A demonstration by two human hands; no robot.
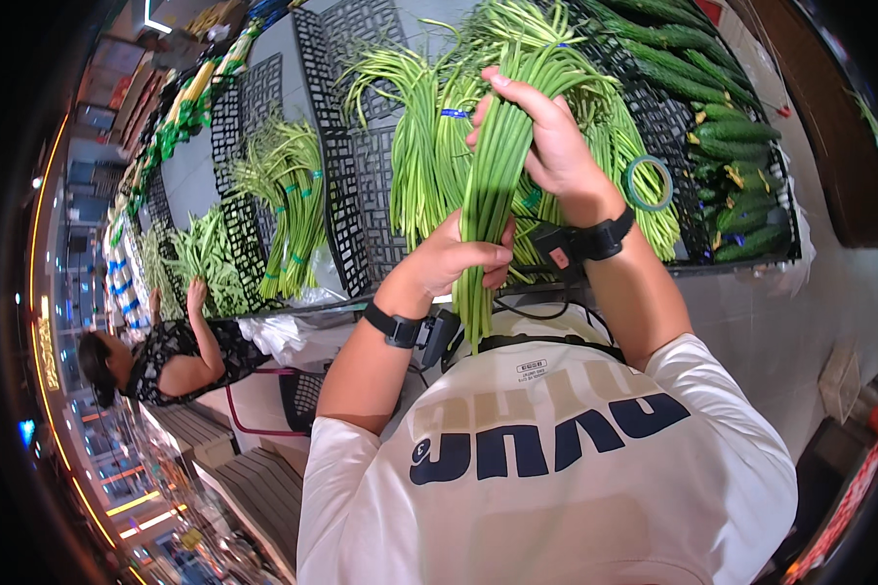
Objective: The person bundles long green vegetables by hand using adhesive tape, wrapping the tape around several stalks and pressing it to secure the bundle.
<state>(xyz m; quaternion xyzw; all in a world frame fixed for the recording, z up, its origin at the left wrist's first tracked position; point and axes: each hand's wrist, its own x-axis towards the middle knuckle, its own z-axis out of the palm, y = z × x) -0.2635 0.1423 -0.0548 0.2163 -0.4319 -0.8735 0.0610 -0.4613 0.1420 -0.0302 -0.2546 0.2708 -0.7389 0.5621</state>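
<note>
A bunch of long green stems, apparently garlic scapes [503, 153], is held upright in front of me. My right hand [545, 131] grips its upper part, where the thin ends droop over to the right. Lower down, my left hand [468, 256] closes round the stems, thumb across the front; the cut ends hang below it towards my shirt. Behind the bunch lie more stem bundles [417, 161], some bound with blue or green tape. A roll of green tape [650, 183] rests on the stems to the right of my right wrist. Both wrists wear black strapped devices.
Black plastic lattice dividers [336, 146] separate the display. Cucumbers [739, 139] fill the right section; taped green bundles [296, 212] and green bean-like pods [208, 256] lie left. Another person [183, 358] reaches into the display at far left, near a shopping basket [300, 398].
</note>
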